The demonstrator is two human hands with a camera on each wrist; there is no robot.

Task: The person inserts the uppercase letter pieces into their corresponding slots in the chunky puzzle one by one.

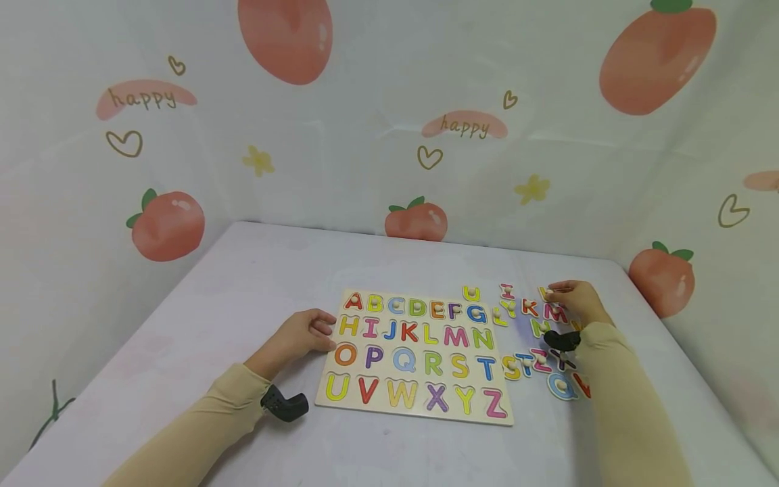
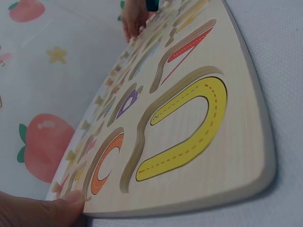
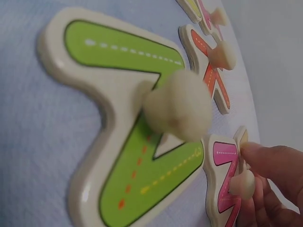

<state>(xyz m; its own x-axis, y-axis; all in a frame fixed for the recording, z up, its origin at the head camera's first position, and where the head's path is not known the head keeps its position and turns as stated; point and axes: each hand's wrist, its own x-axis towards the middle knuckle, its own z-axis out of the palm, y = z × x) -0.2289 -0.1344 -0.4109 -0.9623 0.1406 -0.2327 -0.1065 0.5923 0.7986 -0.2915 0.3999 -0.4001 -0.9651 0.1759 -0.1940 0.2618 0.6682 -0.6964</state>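
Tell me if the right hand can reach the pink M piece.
Probably yes: the right hand is close beside the pink M piece, whose knob stands uncovered, though the hand may first need to release the yellow letter piece at its fingertips.

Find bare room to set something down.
Free: white tabletop left of the left hand; between the beige sleeves, in front of the pale wooden alphabet board; and behind its left half, toward the peach-printed white curtain. Crowded: the board's right side, with colourful knobbed letter pieces by the right hand.
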